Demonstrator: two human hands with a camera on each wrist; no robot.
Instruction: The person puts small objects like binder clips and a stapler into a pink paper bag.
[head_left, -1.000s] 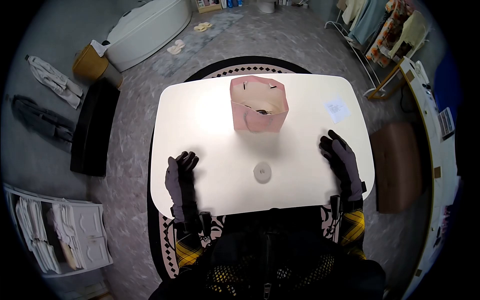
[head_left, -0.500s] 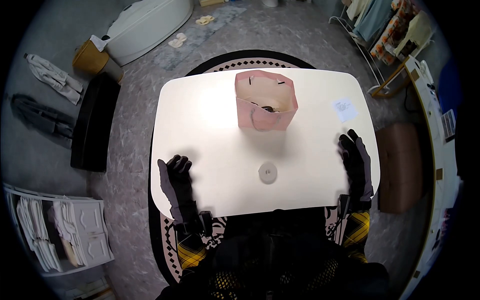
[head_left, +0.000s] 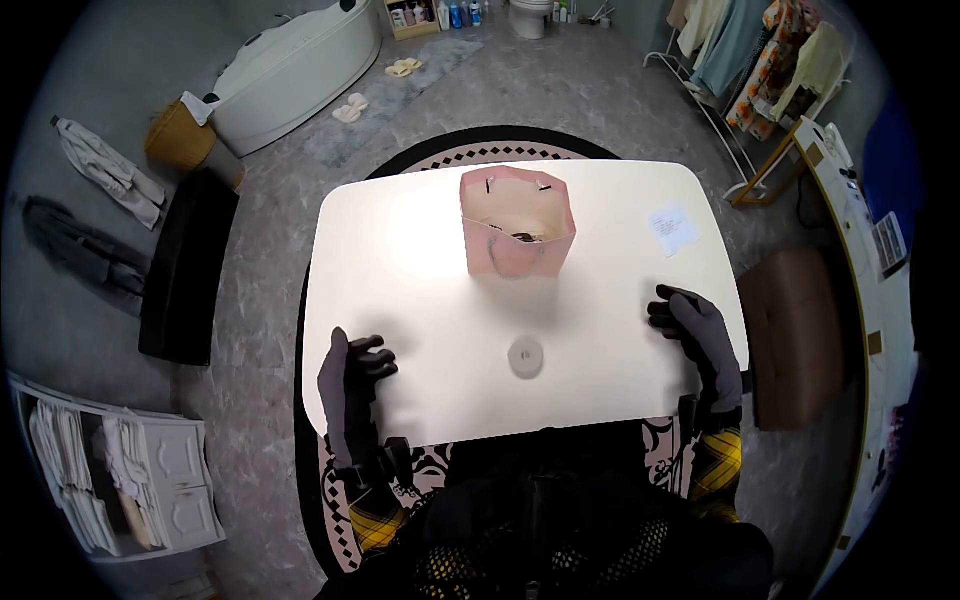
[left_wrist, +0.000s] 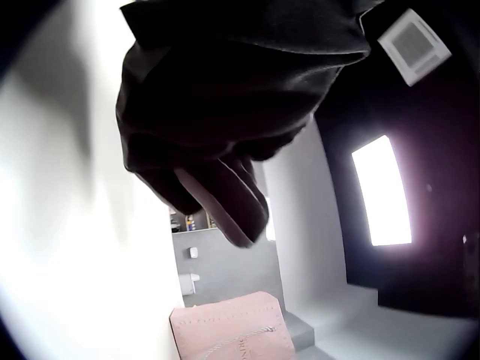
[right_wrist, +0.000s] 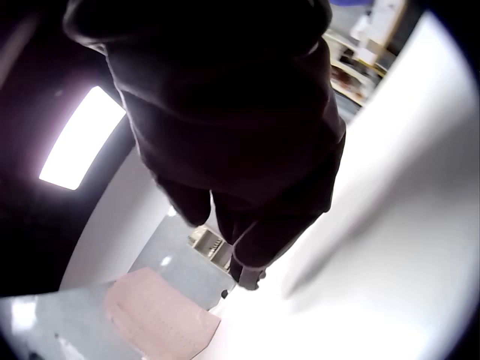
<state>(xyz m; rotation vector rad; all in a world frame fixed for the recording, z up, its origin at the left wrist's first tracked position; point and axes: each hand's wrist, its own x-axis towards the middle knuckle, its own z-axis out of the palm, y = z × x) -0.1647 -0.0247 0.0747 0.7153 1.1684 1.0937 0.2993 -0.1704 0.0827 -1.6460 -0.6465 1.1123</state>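
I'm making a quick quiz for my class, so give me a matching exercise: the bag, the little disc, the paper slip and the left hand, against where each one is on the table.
Things:
1. pink bag
2. round disc
3. paper slip
4. left hand

Places on the table:
A. near left edge
B. far right part
C. far middle
D. near middle

Pairs: 1-C, 2-D, 3-B, 4-A.

Two hands (head_left: 350, 385) (head_left: 697, 335), one pink bag (head_left: 515, 240), one disc (head_left: 525, 357), one note (head_left: 672, 228)
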